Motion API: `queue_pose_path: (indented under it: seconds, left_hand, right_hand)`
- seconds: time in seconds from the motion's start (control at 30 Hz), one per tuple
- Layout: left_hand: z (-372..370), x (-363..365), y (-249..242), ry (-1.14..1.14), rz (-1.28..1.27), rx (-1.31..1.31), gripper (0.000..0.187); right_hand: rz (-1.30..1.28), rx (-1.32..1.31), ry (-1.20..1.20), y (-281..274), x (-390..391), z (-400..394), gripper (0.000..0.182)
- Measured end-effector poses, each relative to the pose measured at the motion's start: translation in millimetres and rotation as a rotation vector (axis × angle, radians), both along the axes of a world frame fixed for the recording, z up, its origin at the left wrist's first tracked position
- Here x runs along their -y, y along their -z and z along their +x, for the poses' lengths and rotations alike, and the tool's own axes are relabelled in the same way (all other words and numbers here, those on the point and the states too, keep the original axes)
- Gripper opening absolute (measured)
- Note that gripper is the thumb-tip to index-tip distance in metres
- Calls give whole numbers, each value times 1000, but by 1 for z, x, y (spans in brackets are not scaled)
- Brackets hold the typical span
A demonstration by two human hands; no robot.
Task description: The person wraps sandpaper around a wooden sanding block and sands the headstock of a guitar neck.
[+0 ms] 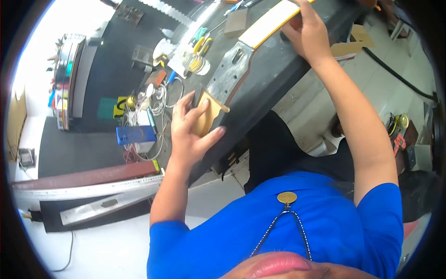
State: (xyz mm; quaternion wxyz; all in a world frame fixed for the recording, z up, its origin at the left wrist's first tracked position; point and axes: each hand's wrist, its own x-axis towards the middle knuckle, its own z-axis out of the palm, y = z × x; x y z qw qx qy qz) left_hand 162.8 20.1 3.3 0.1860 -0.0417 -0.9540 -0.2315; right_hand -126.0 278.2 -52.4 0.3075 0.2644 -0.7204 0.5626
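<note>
A guitar neck with a dull grey headstock [231,69] lies slantwise along the dark bench. Several holes show in the headstock, and the neck's white face [269,23] has yellow edges. My right hand [312,39] is closed around the neck near its upper end, thumb and fingers at its edge. Beside the headstock's lower end, my left hand [193,128] holds a tan, sandpaper-like sheet [206,116], with its fingers and thumb spread around it. A dark piece shows behind the sheet; its shape is partly hidden.
Left on the bench [274,69] are a blue phone [136,135], coiled white cable [159,98], yellow-handled scissors [202,46] and a clear jar [197,64]. A long metal ruler [93,189] and a brown bar [88,176] lie at lower left. An open carton [348,48] stands right.
</note>
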Motion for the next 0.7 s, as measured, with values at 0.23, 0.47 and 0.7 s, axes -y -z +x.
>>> queue_pose_path:
  seconds: [0.23,0.47,0.7]
  left_hand:
    - [-10,1,2,0,-44,-57,74]
    - [-104,-34,-14,34,-67,-132,72]
    - [-42,-13,-11,-16,-98,-42,72]
  right_hand:
    - [-693,509,-500,33,15,82,70]
    - [-1123,819,-1141,-6,87,36,107]
    - [-899,821,-1075,16,67,24,68]
